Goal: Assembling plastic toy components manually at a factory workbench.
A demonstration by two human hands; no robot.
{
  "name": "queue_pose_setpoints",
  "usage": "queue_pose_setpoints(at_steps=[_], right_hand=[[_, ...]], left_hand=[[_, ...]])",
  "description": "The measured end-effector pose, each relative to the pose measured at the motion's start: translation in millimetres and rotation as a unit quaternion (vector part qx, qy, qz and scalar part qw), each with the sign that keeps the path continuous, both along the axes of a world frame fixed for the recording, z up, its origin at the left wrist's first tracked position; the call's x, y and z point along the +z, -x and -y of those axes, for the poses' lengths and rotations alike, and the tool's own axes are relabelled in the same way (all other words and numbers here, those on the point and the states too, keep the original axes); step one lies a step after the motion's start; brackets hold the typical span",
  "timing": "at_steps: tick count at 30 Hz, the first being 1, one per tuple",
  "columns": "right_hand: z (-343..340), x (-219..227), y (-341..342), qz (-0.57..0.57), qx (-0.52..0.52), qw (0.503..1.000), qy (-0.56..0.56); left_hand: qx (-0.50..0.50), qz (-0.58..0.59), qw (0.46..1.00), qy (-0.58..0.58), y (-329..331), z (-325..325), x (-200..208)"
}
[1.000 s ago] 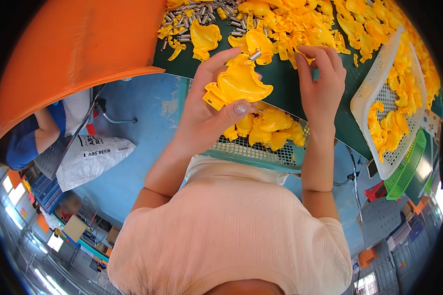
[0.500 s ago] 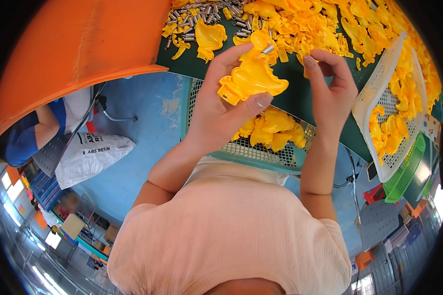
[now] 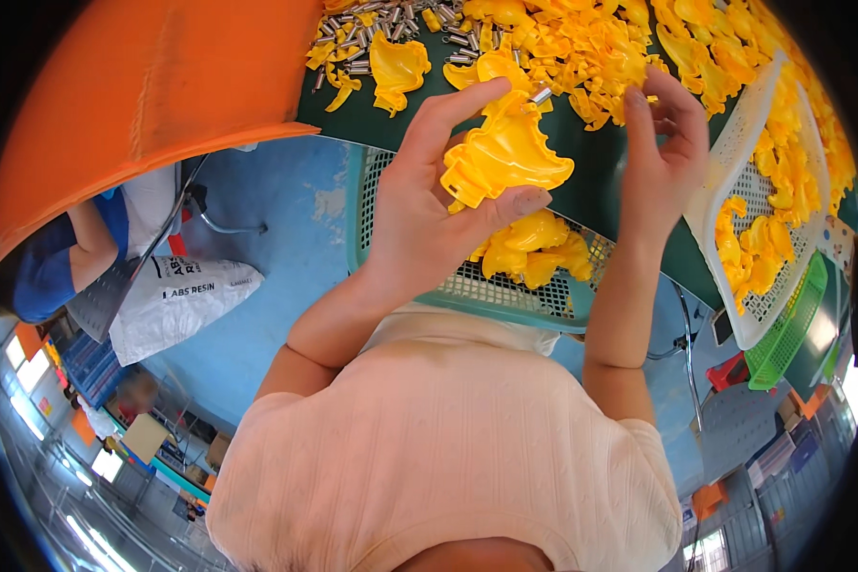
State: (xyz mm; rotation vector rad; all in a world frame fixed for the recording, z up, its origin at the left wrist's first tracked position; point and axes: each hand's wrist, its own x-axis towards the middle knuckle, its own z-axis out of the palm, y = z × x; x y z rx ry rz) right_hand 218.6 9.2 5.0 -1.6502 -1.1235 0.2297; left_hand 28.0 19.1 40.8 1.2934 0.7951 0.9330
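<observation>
My left hand grips a curved yellow plastic shell between thumb and fingers, its hollow side facing up. A small metal spring sits at the shell's upper end. Over the right part of the table, my right hand has its thumb and index finger drawn together at the edge of a heap of small yellow plastic pieces. Whatever is between those fingertips is too small or hidden to make out.
Loose metal springs and another yellow shell lie on the dark green table. A teal basket with yellow shells is at my lap. A white basket leans at right by a green one. Orange sheeting stands left.
My right hand has moved up and to the right, onto the heap of small yellow pieces. My left hand has shifted slightly right with the yellow shell still in it.
</observation>
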Motion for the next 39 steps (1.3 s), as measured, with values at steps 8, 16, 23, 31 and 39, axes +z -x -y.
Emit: queue_pose_setpoints(at_steps=[8,16,23,31,39], right_hand=[[21.0,24.6,26.3,-0.139,0.132,0.980,-0.043],[-4.7,1.8,4.5,-0.141,0.062,0.987,-0.053],[-7.0,4.0,6.5,-0.316,0.053,0.945,-0.070],[-5.6,-7.7,-4.4,-0.056,0.024,0.998,-0.012],[29.0,38.6,36.8,-0.084,0.140,0.986,-0.012]], left_hand=[[-0.009,-0.040,0.996,-0.076,1.5,-3.1,-0.3],[0.009,-0.032,0.999,-0.038,0.4,-1.4,-2.4],[0.001,-0.019,0.999,-0.035,1.2,-3.3,-4.1],[0.007,-0.028,0.999,-0.014,2.2,-4.5,-3.5],[-0.007,-0.074,0.994,-0.085,4.3,-2.9,3.8]])
